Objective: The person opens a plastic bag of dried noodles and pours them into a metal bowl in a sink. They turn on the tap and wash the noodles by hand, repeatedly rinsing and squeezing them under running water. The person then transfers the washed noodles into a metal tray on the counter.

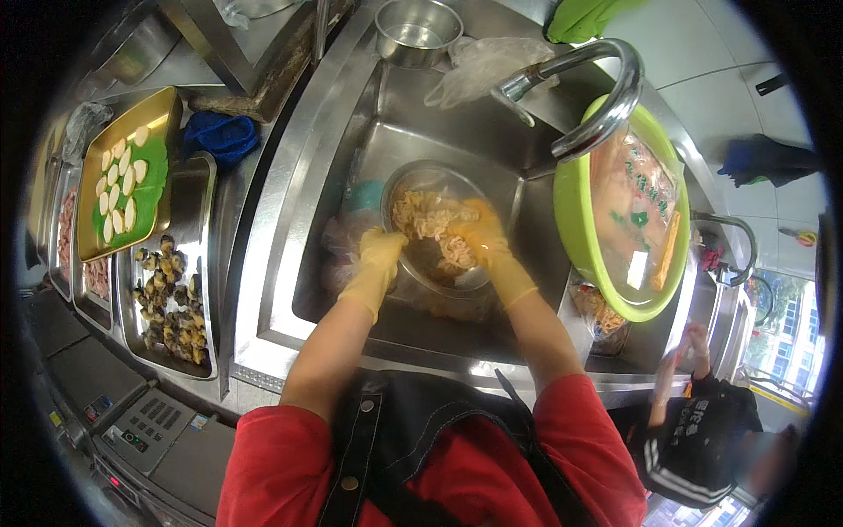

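In the sink basin sits a round metal bowl [431, 168], part filled with brownish liquid and pale shredded food [421, 214], whose exact kind I cannot tell. My left hand [380, 253], in a yellow rubber glove, grips the bowl's left rim. Inside the bowl my right hand [484, 234], gloved the same way, is closed around a clump of the pale food [456, 252]; its fingertips are partly hidden. Left of the bowl, clear plastic bags [339, 247] and a teal item [367, 195] lie on the basin floor, partly covered by my left hand and forearm.
A curved metal faucet [632, 72] arches over a green tub [566, 217] holding bagged food in water. Behind the basin stand a metal pot [418, 33] and a plastic bag [500, 62]. Trays of food [211, 263] stand left. Another person [698, 421] is at right.
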A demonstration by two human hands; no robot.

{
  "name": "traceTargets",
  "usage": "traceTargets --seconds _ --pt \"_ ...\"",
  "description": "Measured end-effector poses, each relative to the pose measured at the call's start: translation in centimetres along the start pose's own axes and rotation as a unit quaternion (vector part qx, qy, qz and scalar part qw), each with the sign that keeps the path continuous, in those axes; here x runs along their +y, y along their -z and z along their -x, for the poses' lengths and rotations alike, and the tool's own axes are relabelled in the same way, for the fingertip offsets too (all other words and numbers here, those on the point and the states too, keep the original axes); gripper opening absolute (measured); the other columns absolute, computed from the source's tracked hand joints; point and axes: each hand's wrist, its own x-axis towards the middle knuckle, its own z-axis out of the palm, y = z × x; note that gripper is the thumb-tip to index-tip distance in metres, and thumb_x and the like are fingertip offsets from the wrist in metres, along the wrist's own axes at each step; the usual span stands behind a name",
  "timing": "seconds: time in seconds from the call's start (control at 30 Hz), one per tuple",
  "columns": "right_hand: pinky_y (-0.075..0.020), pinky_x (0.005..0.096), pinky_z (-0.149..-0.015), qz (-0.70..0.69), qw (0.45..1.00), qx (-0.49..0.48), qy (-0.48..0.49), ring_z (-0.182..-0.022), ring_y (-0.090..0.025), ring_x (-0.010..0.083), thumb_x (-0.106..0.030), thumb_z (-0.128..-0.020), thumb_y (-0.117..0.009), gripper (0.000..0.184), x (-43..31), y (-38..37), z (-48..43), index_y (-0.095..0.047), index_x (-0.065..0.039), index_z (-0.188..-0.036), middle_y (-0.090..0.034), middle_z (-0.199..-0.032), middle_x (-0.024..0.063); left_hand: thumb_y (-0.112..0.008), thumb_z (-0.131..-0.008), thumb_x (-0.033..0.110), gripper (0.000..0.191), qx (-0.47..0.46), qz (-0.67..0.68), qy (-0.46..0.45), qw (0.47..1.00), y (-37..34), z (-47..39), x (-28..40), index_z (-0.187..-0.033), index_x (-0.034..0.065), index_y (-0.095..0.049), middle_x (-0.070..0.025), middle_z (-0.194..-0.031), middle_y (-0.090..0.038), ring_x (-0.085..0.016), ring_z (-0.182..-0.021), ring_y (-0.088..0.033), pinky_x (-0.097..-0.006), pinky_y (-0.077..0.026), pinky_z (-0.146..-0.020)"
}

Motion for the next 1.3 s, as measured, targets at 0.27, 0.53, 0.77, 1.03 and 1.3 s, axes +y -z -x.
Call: traceTargets --seconds 0.27,0.53,0.77,1.03,1.3 --pt "-0.0562 0.0332 -0.070 -0.066 0.997 -0.025 0.043 -0.084 -0.065 0.0223 0.006 -0.064 -0.074 0.053 -4.2 4.5 3.4 -0.060 -0.004 -0.114 -0.066 -0.099 0.0128 -0.070 -0.073 0.003 0.042 0.001 -0.154 -0.050 0.987 -2.3 -7.9 -6.0 -0.112 -0.0078 -0.059 -0.0209 -0.097 -0.066 -0.032 -0.081 -0.066 -0.0411 -0.052 -0.069" --pt "-0.0553 0.0321 -0.072 -0.108 0.984 -0.085 0.112 -0.084 -0.065 0.0205 0.006 -0.067 -0.072 0.053 -7.6 7.8 6.5 -0.058 0.000 -0.117 -0.067 -0.098 0.0114 -0.068 -0.083 0.034 0.068 0.030 -0.052 -0.055 0.997 -1.5 -5.5 -1.2 -0.134 -0.0042 -0.045 -0.0240 -0.130 -0.054 -0.033 -0.116 -0.056 -0.0400 -0.048 -0.092" --pt "-0.0524 0.0315 -0.084 -0.152 0.973 -0.130 0.119 -0.095 -0.064 0.0210 0.002 -0.072 -0.062 0.047 -12.4 8.3 10.1 -0.056 0.001 -0.118 -0.065 -0.107 0.0114 -0.059 -0.090 0.045 0.069 -0.239 0.115 -0.119 0.957 -3.9 -4.5 4.1 -0.136 -0.0038 -0.044 -0.0194 -0.134 -0.052 -0.027 -0.122 -0.051 -0.0372 -0.039 -0.104" --pt "-0.0541 0.0349 -0.086 -0.199 0.966 -0.127 0.102 -0.099 -0.064 0.0235 -0.005 -0.077 -0.062 0.048 -12.3 8.5 9.2 -0.052 0.001 -0.125 -0.063 -0.113 0.0135 -0.063 -0.080 0.013 0.064 -0.637 0.160 -0.199 0.727 -4.4 1.1 6.4 -0.138 -0.0055 -0.041 -0.0153 -0.131 -0.055 -0.017 -0.123 -0.048 -0.0285 -0.037 -0.105" --pt "-0.0551 0.0377 -0.084 -0.342 0.937 -0.067 -0.007 -0.096 -0.064 0.0250 -0.011 -0.078 -0.064 0.041 -4.5 7.5 2.7 -0.058 -0.003 -0.117 -0.065 -0.107 0.0130 -0.066 -0.081 0.014 0.020 -0.378 -0.273 -0.151 0.872 -7.1 -0.5 1.1 -0.096 0.0014 -0.069 -0.0082 -0.074 -0.067 -0.019 -0.068 -0.063 -0.0321 -0.050 -0.072"
